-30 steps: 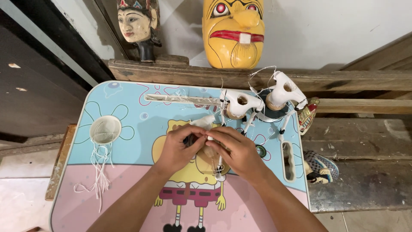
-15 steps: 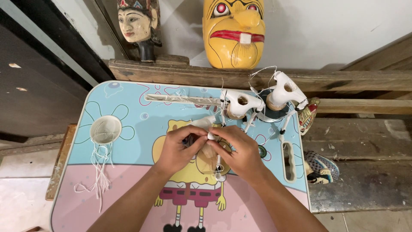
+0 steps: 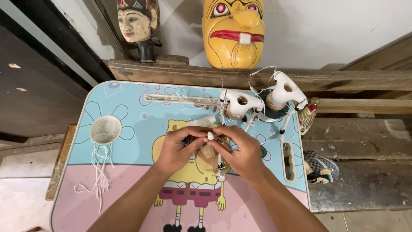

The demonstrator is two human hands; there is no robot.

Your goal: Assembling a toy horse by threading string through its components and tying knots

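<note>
We see loose white strings (image 3: 101,172) lying left; left hand (image 3: 178,148) and right hand (image 3: 240,150) pinch one small pale wooden piece (image 3: 210,146) mid-table. It may slip, or snag strung white puppet parts (image 3: 257,103) just behind.

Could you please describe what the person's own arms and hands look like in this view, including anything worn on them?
Both forearms are bare up to the frame's bottom edge, with no sleeves in view. The left hand and the right hand wear no gloves, and no rings, watch or bracelet can be seen. The fingernails are short and unpainted. No markings show on either arm.
</note>
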